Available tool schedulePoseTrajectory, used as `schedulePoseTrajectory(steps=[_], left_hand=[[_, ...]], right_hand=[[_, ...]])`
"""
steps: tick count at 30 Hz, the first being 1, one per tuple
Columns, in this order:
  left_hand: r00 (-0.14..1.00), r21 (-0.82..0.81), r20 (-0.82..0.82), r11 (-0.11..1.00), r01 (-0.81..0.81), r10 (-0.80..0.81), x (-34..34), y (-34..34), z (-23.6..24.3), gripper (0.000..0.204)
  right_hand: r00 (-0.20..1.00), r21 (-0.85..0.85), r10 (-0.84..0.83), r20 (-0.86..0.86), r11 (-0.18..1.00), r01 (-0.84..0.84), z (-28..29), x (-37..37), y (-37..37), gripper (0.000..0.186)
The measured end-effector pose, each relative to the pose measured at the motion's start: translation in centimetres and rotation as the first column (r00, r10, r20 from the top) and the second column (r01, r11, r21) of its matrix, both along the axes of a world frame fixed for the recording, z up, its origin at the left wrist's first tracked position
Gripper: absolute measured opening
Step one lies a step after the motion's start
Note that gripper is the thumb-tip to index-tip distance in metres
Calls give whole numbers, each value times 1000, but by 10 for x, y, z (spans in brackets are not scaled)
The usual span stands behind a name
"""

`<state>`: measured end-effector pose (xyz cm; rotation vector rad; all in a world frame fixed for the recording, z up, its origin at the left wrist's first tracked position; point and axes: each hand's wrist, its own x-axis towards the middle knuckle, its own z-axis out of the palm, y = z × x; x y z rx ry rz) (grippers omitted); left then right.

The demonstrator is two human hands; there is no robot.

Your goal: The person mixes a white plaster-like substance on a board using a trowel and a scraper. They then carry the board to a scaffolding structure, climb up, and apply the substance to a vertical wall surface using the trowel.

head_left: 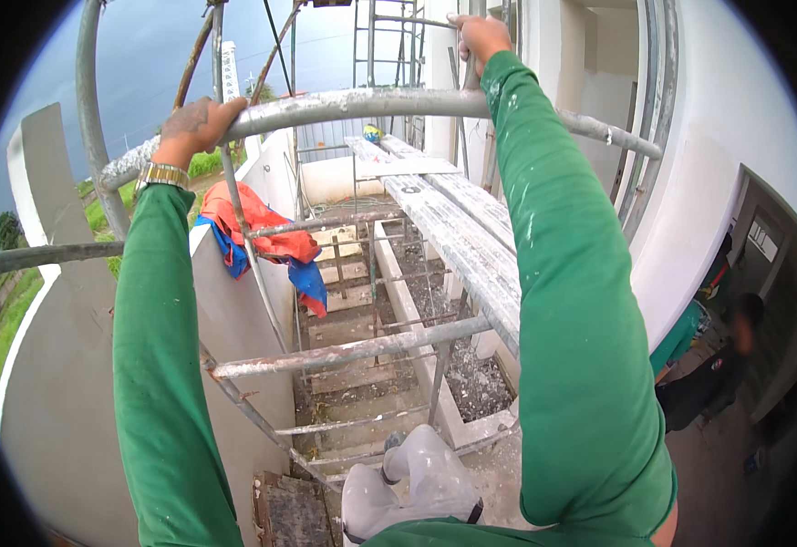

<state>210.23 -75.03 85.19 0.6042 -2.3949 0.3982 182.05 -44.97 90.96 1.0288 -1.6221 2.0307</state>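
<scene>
My left hand (200, 126) is closed over a paint-spattered horizontal scaffold pipe (353, 107), close to where a thin slanting pole (225, 173) crosses it. Higher up and to the right, my right hand (484, 39) wraps around an upright scaffold pole (471, 75); part of its grip is hidden. Both arms stretch forward and up in green sleeves. Lower scaffold rungs (353, 348) cross in front of my bent legs (417, 474), which are in pale, dusty trousers.
White-spattered planks (458, 232) run along the right side of the scaffold. Concrete steps (353, 378) lie below. An orange and blue tarp (266, 228) drapes over the left wall (143, 365). A person in dark clothes (704, 387) is by a doorway at lower right.
</scene>
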Motion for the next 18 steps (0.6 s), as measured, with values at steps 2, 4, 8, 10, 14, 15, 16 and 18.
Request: schedulePoseTrajectory(steps=[2,4,8,10,14,15,16,18], left_hand=[[991,219,92,969,-116,98,9,40,15,56],[993,93,-30,989,-112,116,19,27,8,63],[996,107,-31,991,-79,82,15,27,6,63],[993,181,-22,978,-108,114,18,31,8,63],[993,37,36,993,-112,111,16,12,13,53],[990,-49,127,997,-55,61,14,21,15,40],[979,-40,167,993,-109,114,15,33,20,32],[974,-104,210,992,-65,86,18,16,18,34]], right_hand=[[1000,-4,-19,6,1000,19,14,0,9,63],[998,39,7,67,999,-10,10,1,-1,64],[999,1,-18,30,1000,18,4,-29,-9,58],[996,-5,69,61,998,-69,3,-16,-6,54],[996,-32,93,-4,995,-93,16,-14,-5,41],[999,-25,40,-34,999,-41,15,-22,-7,41],[999,-27,-7,-54,1000,6,9,-26,-11,42],[997,-68,-59,-50,996,55,4,-15,-17,47]])
